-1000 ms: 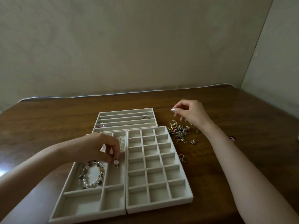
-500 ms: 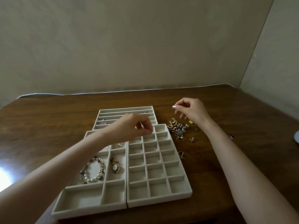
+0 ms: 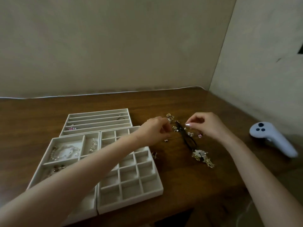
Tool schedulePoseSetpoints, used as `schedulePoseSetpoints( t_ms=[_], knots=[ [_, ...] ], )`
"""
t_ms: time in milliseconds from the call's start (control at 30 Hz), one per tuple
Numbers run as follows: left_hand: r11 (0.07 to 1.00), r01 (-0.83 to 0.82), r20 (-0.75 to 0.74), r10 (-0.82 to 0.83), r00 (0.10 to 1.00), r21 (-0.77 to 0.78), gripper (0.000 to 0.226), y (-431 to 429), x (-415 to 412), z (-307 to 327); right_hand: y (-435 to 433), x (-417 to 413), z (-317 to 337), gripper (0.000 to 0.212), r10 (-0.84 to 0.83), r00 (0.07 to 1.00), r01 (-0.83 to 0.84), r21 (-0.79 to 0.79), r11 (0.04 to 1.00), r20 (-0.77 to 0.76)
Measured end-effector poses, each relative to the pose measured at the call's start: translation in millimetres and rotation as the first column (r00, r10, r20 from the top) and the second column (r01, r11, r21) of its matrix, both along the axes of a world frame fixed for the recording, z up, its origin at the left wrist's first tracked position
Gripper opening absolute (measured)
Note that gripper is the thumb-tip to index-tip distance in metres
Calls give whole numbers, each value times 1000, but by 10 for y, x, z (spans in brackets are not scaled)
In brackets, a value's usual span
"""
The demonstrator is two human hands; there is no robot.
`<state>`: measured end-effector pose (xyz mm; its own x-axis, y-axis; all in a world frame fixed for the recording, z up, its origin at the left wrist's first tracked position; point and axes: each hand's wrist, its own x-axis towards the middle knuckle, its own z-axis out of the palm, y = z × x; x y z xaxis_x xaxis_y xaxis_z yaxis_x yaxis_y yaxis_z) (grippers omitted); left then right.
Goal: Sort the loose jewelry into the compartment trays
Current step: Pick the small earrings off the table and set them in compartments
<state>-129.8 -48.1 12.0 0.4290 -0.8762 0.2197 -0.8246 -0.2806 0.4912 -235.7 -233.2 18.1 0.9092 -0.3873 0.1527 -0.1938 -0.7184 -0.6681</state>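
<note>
Flanking the loose jewelry [image 3: 176, 128] on the tabletop [image 3: 180, 185], left hand [image 3: 154, 131] and right hand [image 3: 208, 126] curl their fingers [image 3: 164, 124] toward it from either side; any pinch cannot be told.

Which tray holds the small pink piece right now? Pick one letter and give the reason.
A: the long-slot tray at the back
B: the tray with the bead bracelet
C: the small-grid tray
A: the pink piece lies at the left end of one long slot of the long-slot tray, the one farthest from the person.
</note>
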Motion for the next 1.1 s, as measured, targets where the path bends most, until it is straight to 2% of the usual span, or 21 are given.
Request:
schedulePoseSetpoints(
  t_ms=[133, 300, 367, 567, 733, 833, 1100],
  knots=[
    [998, 43, 4, -44, 999, 49, 18, -196, -151, -85, -45, -278, -62, 5, 18, 996, -18, 3, 1000, -85],
    [979, 135, 0, -137, 991, 150, 41, -396, -373, -175, -27, -502, -41, 25, 74, 936, -81, -8, 997, -344],
    [975, 144, 49, -154, 987, 168, 47, -470, -447, -212, -13, -510, -60, 30, 52, 925, -79, -56, 995, -376],
    [978, 80, 149, -110, 983, 193, 45, -527, -529, -216, -2, -445, -191, 28, 2, 957, -4, -6, 1000, -291],
    [969, 56, 148, -93, 985, 239, 40, -341, -450, -192, 50, -401, -207, 11, 56, 967, -51, 28, 998, -247],
    [969, 49, 125, -81, 989, 242, 33, -242, -415, -178, 59, -388, -196, 9, 60, 977, -51, 47, 998, -206],
    [963, 27, 194, -82, 978, 268, 28, 24, -351, -114, 205, -337, -141, 16, 167, 971, -158, 65, 985, -169]
  ],
)
